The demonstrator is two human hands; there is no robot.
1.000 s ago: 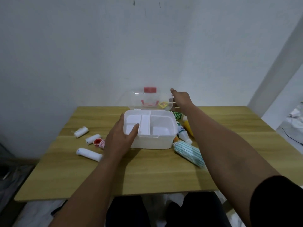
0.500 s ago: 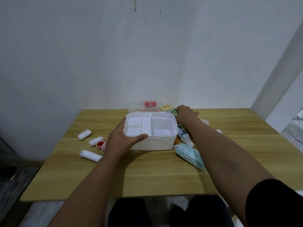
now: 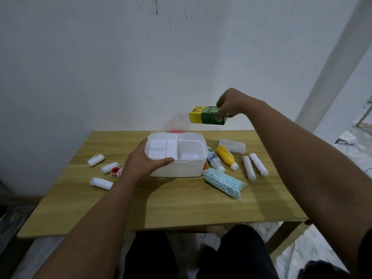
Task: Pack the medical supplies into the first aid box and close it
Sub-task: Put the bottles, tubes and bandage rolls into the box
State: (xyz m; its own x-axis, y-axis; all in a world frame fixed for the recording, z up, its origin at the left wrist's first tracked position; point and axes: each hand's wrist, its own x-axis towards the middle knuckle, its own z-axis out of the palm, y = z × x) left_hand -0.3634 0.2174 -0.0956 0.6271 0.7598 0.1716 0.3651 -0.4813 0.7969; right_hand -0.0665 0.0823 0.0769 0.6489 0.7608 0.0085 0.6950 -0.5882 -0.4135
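The white first aid box (image 3: 181, 170) stands open on the wooden table (image 3: 181, 206), with a divided tray inside and its clear lid (image 3: 177, 121) tipped back toward the wall. My left hand (image 3: 144, 163) grips the box's front left corner, thumb on the front rim. My right hand (image 3: 231, 104) holds a green and yellow carton (image 3: 205, 115) in the air above the box's back right corner. Right of the box lie a white bottle (image 3: 215, 160), a yellow bottle (image 3: 226, 157), a pack of face masks (image 3: 223, 183) and two white bandage rolls (image 3: 254, 166).
Left of the box lie three white bandage rolls (image 3: 101, 183) and a red tape roll (image 3: 115, 170). A clear plastic packet (image 3: 233, 146) sits at the back right. The wall stands just behind the table. My knees are under the front edge.
My right hand has risen from the table behind the box with the green and yellow carton in it. The left hand stays on the box.
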